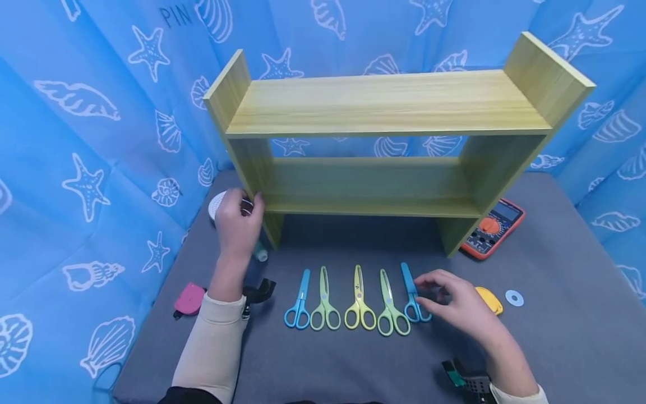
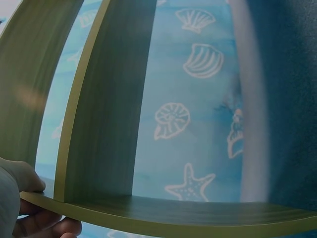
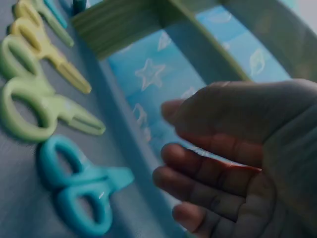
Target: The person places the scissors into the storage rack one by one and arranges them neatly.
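A two-tier wooden shelf (image 1: 373, 188) stands on the grey table. My left hand (image 1: 241, 221) pinches the front edge of its left side panel; in the left wrist view the thumb (image 2: 27, 176) lies on the inner face and the fingers curl on the outer side. My right hand (image 1: 456, 300), fingers loosely bent and holding nothing, hovers just right of the rightmost blue scissors (image 1: 411, 292). Left of those, in a row, lie green scissors (image 1: 387, 306), yellow scissors (image 1: 359, 303), another green pair (image 1: 324, 303) and another blue pair (image 1: 300, 303).
Behind the shelf's right leg lies a red-edged multimeter (image 1: 492, 227). A yellow object (image 1: 488, 300) and a pale blue ring (image 1: 515, 298) are right of my right hand. A pink tape-measure-like object (image 1: 190, 299) lies at the left. Blue curtains (image 1: 86, 185) hang around the table.
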{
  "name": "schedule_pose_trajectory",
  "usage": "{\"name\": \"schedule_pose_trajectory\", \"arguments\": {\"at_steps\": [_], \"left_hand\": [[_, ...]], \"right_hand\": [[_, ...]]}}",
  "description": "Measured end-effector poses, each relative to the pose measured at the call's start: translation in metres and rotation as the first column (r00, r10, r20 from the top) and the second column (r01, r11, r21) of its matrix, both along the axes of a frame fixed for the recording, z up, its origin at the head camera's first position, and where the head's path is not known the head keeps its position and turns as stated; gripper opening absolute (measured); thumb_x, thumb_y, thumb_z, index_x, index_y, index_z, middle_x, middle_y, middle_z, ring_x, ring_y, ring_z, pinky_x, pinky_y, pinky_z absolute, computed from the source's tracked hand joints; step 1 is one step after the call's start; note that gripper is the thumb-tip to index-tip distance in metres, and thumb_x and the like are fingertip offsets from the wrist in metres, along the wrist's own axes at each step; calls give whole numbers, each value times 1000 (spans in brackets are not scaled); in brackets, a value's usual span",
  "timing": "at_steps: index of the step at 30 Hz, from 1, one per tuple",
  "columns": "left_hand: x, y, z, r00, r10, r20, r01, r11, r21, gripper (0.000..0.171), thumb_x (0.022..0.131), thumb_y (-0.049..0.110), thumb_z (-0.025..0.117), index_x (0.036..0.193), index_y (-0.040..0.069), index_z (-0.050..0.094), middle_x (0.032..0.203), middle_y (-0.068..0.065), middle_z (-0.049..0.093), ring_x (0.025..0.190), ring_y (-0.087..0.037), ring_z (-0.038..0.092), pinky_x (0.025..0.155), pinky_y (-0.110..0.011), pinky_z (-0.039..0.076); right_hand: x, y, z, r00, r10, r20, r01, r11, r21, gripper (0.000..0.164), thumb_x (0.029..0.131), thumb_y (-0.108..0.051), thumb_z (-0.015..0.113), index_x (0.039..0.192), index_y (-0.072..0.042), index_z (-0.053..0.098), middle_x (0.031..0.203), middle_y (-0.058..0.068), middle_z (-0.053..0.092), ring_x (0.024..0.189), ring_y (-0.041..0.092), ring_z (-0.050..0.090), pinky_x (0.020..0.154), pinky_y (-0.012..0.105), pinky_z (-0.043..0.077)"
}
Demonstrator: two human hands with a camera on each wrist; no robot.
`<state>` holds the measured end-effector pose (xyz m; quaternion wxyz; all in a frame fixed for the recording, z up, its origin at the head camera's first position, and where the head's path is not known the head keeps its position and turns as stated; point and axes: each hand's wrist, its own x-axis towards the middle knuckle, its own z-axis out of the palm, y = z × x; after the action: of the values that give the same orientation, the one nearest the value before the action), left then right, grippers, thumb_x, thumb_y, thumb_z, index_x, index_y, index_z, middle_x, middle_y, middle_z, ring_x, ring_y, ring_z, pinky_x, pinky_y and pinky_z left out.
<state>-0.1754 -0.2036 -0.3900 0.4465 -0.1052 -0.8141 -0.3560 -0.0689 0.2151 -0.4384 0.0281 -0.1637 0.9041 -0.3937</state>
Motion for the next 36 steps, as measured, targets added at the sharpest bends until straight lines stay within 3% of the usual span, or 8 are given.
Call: {"name": "schedule_pose_trajectory", "arguments": {"at_steps": [7,14,21,27,36], "left_hand": [[3,2,0,1000,7,11,-7,1000,-19,18,93,6,67,82,-5,58,74,-18,58,61,-29,58,52,-38,48],[3,1,3,1000,8,-9,-8,1000,-19,20,93,5,66,80,-6,56,73,-19,56,60,-30,57,51,-42,48],[3,0,3,1000,15,20,-14,999,-45,18,95,8,66,84,-5,58,76,-20,58,62,-31,60,53,-41,51],[3,-1,0,999,13,42,-12,999,-37,18,96,10,66,87,-4,59,79,-19,59,63,-31,61,54,-40,51],[3,0,0,999,19,45,-17,999,-43,18,97,10,65,87,-4,59,79,-18,59,63,-31,60,55,-38,49]], "right_hand": [[3,2,-24,986,-88,144,73,991,109,20,84,-8,82,102,-8,74,88,-3,63,75,12,55,61,26,46],[-3,-1,-28,979,-126,163,82,965,250,7,86,-11,79,92,-10,75,77,-4,59,70,14,52,60,29,43],[-2,-3,-28,972,-157,174,110,962,250,7,83,-13,79,86,-9,75,71,-4,61,66,14,53,57,26,44],[0,-1,-16,962,-188,200,146,967,208,9,84,-11,78,90,-5,75,74,-3,63,68,15,56,57,25,47],[16,1,26,949,-238,208,217,969,120,12,86,-8,75,96,-2,74,76,1,65,68,17,58,57,25,50]]}}
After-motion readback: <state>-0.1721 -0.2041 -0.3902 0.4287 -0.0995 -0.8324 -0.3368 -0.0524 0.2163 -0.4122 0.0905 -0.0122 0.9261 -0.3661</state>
